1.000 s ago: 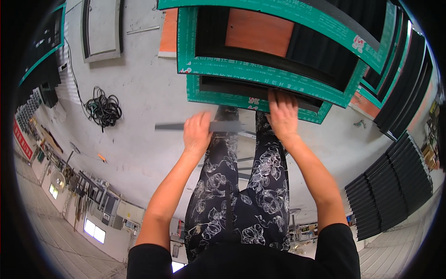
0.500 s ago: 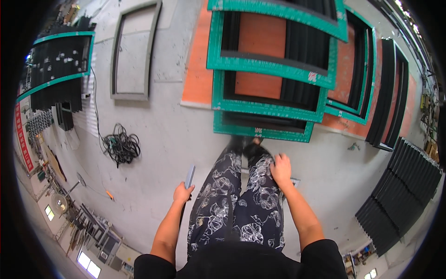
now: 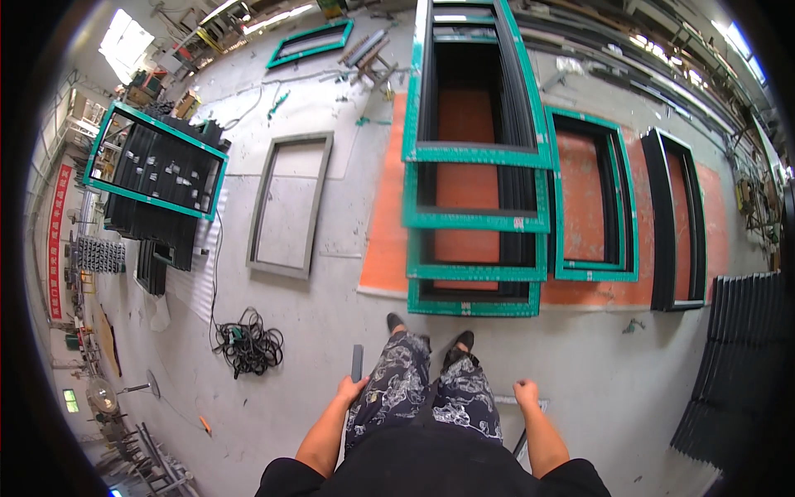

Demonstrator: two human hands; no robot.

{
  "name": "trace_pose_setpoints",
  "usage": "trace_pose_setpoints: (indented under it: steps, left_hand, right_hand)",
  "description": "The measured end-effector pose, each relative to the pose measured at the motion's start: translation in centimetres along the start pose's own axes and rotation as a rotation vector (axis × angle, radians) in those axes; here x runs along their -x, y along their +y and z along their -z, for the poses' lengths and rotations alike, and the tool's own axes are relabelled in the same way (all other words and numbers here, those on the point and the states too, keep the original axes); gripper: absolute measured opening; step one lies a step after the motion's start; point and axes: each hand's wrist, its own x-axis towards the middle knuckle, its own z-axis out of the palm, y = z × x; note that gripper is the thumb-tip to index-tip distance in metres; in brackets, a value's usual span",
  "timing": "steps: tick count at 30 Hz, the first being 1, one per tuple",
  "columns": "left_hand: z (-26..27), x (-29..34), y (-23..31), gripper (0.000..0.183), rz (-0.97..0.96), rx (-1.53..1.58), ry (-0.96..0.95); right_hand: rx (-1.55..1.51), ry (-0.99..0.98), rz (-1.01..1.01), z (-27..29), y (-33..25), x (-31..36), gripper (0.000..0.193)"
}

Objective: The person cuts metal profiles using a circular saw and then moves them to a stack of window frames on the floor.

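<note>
A flat grey strip (image 3: 358,363) points up out of my left hand (image 3: 351,388), whose fingers are wrapped round its lower part beside my left thigh. My right hand (image 3: 526,391) hangs at my right side with its fingers curled in, and nothing shows in it. Below that hand, a thin grey frame-like piece (image 3: 507,400) is partly hidden by my forearm. In front of my feet stand several overlapping dark frames with green-taped edges (image 3: 476,308), on an orange sheet (image 3: 383,257).
A bare grey frame (image 3: 281,269) lies left of the orange sheet, with a coiled black cable (image 3: 248,344) nearer me. Another green-edged frame (image 3: 596,273) and a black frame (image 3: 662,224) stand right. Dark profiles (image 3: 733,364) are stacked far right; more black pieces (image 3: 153,224) stand left.
My view has tilted up, so the frames and floor sit lower and more of the workshop shows. My right hand has swung outward from my thigh and its fingers have curled. My left hand keeps the strip.
</note>
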Motion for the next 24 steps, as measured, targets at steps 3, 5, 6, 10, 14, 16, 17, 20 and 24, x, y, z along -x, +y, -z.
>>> trace_pose_setpoints:
  steps: [3, 5, 6, 10, 14, 16, 17, 20, 24]
  left_hand:
    - [5.4, 0.5, 1.3, 0.076, -0.013, -0.137, 0.13]
    - [8.7, -0.3, -2.4, 0.08, 0.069, -0.138, 0.111]
    - [9.5, -1.5, -3.3, 0.082, 0.073, -0.127, 0.076]
    - [13.5, -6.7, -9.0, 0.092, 0.262, 0.175, -0.011]
    - [20.9, -13.1, -14.3, 0.077, 0.037, 0.384, -0.08]
    - [26.7, -14.8, -13.7, 0.064, 0.047, 0.472, -0.304]
    - [29.8, -15.0, -13.5, 0.055, 0.053, 0.477, -0.266]
    - [40.1, -20.4, -18.8, 0.048, -0.007, 0.074, 0.034]
    - [47.7, -23.0, -6.9, 0.054, 0.277, 0.483, -0.368]
  right_hand:
    - [-0.107, -0.055, -0.074, -3.3, 1.4, -0.8, 0.025]
    - [-0.113, -0.221, -0.164, -3.8, -2.3, 1.5, 0.023]
    - [-0.205, -0.188, -0.201, -4.4, -2.8, 1.4, 0.022]
    - [-0.283, -0.138, -0.266, -8.5, -8.7, 1.4, 0.022]
    - [-0.145, -0.09, -0.181, -12.3, -21.1, 1.6, 0.027]
    - [-0.067, -0.144, -0.033, -14.2, -28.3, 3.1, 0.03]
    - [-0.175, -0.275, -0.035, -15.0, -33.5, 5.0, 0.026]
    - [-0.426, -0.564, 0.147, -19.2, -50.4, 9.1, 0.023]
    - [-0.491, -0.501, 0.005, -19.2, -53.0, 10.7, 0.023]
